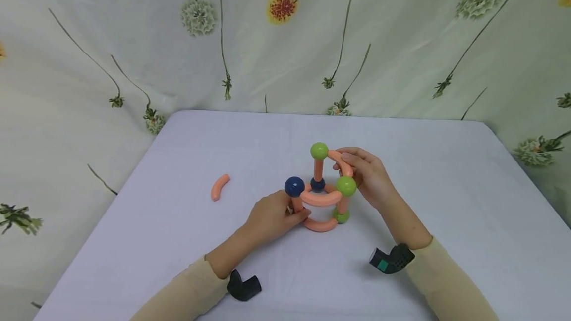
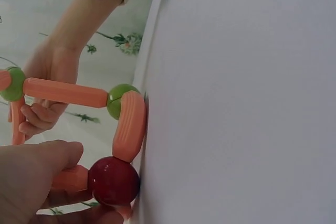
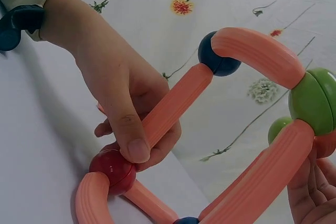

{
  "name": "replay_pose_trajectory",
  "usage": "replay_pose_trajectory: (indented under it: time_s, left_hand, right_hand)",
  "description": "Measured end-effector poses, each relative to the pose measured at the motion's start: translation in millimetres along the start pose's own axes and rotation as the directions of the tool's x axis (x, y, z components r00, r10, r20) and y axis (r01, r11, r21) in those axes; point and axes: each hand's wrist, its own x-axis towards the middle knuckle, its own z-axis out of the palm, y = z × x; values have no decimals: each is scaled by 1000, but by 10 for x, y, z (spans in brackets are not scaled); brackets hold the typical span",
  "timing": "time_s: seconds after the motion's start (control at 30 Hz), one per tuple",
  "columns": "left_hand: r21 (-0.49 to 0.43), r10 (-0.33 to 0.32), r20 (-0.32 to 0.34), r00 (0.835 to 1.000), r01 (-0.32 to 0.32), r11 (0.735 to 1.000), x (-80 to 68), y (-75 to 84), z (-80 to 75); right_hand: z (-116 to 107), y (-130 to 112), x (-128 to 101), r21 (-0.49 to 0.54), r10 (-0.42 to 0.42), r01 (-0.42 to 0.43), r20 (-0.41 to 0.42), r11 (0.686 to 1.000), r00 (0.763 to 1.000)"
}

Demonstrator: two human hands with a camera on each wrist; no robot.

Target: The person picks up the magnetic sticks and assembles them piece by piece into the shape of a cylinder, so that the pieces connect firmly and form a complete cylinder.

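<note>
A toy frame of orange rods [image 1: 319, 198] joined by balls stands mid-table. My left hand [image 1: 298, 214] grips the upright orange rod [image 3: 176, 106] between the dark blue ball [image 1: 294, 186] and a red ball [image 3: 112, 169] at the base, thumb [image 3: 131, 140] across the rod. My right hand [image 1: 346, 160] pinches the curved orange rod [image 1: 338, 159] that runs from the top green ball [image 1: 318, 151] to a lower green ball [image 1: 345, 186]. In the left wrist view the red ball [image 2: 113, 180] and a curved rod [image 2: 129, 125] rest on the table.
One loose curved orange rod [image 1: 219, 187] lies to the left on the lavender table [image 1: 446, 177]. A flowered cloth [image 1: 285, 38] hangs behind and round the sides. Black wrist cameras [image 1: 244, 286] sit on both forearms.
</note>
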Motion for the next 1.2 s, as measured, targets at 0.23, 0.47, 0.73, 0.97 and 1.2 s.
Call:
replay_pose_trajectory:
  time_s: [0.23,0.47,0.73,0.97,1.2]
  left_hand:
    - [82,30,-2,1000,-30,996,16,68,-1]
    - [110,63,-26,998,-60,992,28,79,22]
    - [59,-27,79,997,22,998,29,25,-59]
    - [269,-78,163,984,31,963,19,-206,-566]
    - [421,-419,-1,908,380,824,-37,-816,-1014]
  right_hand:
    - [-21,-18,-2,40,4,-3,-8,999,1000]
    - [-35,-1,4,52,-2,2,-4,999,1000]
    - [-49,3,5,49,-9,9,0,999,1000]
    - [-47,0,16,51,-5,5,2,999,1000]
    - [-51,1,14,49,0,0,1,999,1000]
